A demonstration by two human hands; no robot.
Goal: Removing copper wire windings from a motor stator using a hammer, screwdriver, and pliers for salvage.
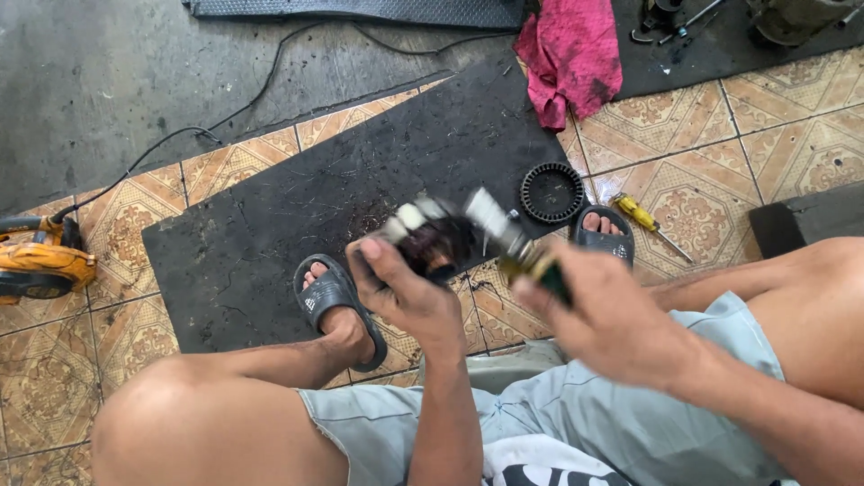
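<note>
Two hands meet over the lap, and one motor armature [430,241] sits between them. The left hand [407,292] is closed around its dark wound body from below, thumb up along the near side. The right hand [601,315] is closed on a green-and-yellow tool handle [538,270], whose pale, blurred tip [490,214] points up and left toward the armature's right end. The armature's long axis runs roughly left to right, tilted a little, so the tool meets it nearly end-on; motion blur hides whether they touch. On the floor beyond lie one black rubber mat [297,198], one black toothed ring [552,192] at its right edge, one yellow-handled screwdriver [650,223] further right, one pink rag [571,54] far off, and one orange power tool [40,263] at far left. Two sandalled feet rest near the mat.
</note>
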